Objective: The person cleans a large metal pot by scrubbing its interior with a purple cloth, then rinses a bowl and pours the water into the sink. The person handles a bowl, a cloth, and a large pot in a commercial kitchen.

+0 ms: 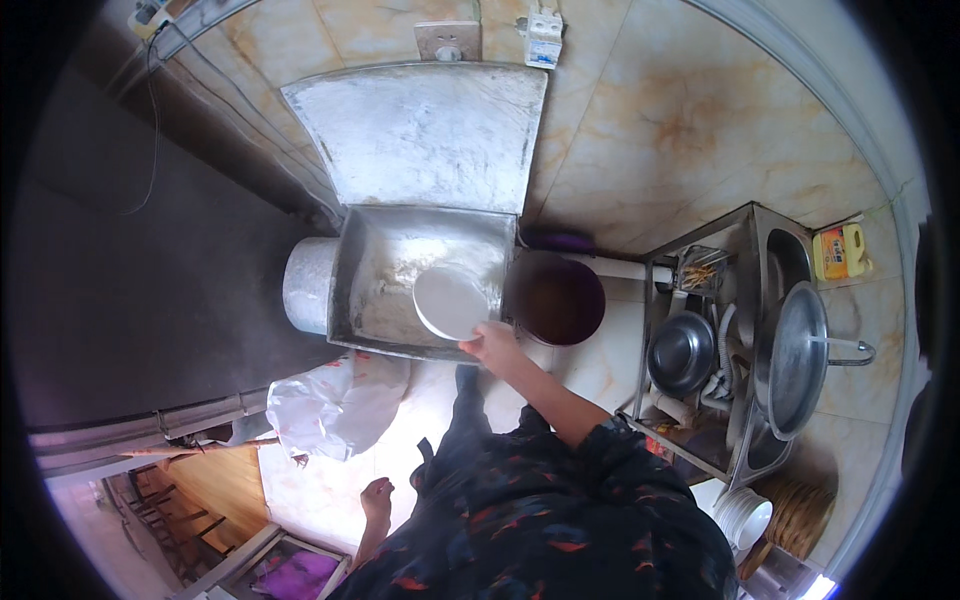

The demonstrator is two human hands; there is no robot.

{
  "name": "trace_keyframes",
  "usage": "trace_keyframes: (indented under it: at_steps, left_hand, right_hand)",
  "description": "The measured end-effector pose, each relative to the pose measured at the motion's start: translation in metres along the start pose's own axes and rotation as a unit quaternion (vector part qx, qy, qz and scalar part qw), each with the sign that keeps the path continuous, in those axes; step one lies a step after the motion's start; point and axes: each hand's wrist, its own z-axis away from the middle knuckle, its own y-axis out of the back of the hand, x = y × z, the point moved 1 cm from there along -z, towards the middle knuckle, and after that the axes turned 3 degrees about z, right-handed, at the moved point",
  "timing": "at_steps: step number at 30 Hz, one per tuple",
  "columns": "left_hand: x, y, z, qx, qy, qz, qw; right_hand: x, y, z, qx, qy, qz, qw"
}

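Observation:
With my right hand (491,346) I grip the rim of a white bowl (451,303), held over the lower right part of a rectangular metal bin (345,281). A pale powdery layer lies on the bin's floor. Its metal lid (427,135) stands raised against the tiled wall. My left hand (377,496) hangs low at my left side, away from the bin, its fingers loosely curled with nothing visible in them. Just right of the bin is a dark round bucket (559,300); its contents are too dark to tell.
At the right stands a metal sink frame (750,300) with a large metal basin (799,360) on it and a smaller one (681,354) below. A plastic bag (330,405) lies beneath the bin's left side. Stacked white dishes (742,517) are at lower right.

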Motion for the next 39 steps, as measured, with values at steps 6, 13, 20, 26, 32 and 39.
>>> trace_keyframes:
  at_steps: [6, 13, 20, 26, 32, 39]
  left_hand:
    - [0.014, 0.003, 0.005, -0.011, -0.014, -0.013, 1.0]
    - [0.079, -0.02, -0.028, -0.052, -0.07, -0.028, 0.996]
    - [0.104, -0.083, -0.071, -0.143, -0.199, -0.128, 0.961]
    - [0.096, -0.129, -0.093, -0.207, -0.216, -0.046, 0.953]
    - [0.126, -0.13, -0.07, -0.195, -0.217, -0.126, 0.948]
    - [0.109, -0.119, -0.064, -0.161, -0.231, -0.072, 0.957]
  right_hand:
    - [0.033, -0.015, -0.055, -0.106, -0.276, -0.516, 0.804]
    - [-0.073, 0.024, 0.012, 0.007, -0.129, -0.349, 0.928]
    - [-0.189, 0.235, 0.195, 0.323, 0.131, -0.013, 0.937]
    - [-0.214, 0.406, 0.384, 0.655, 0.179, 0.275, 0.68]
    - [-0.175, 0.492, 0.439, 0.727, -0.005, 0.489, 0.482]
    - [-0.122, 0.528, 0.407, 0.712, -0.069, 0.462, 0.524]
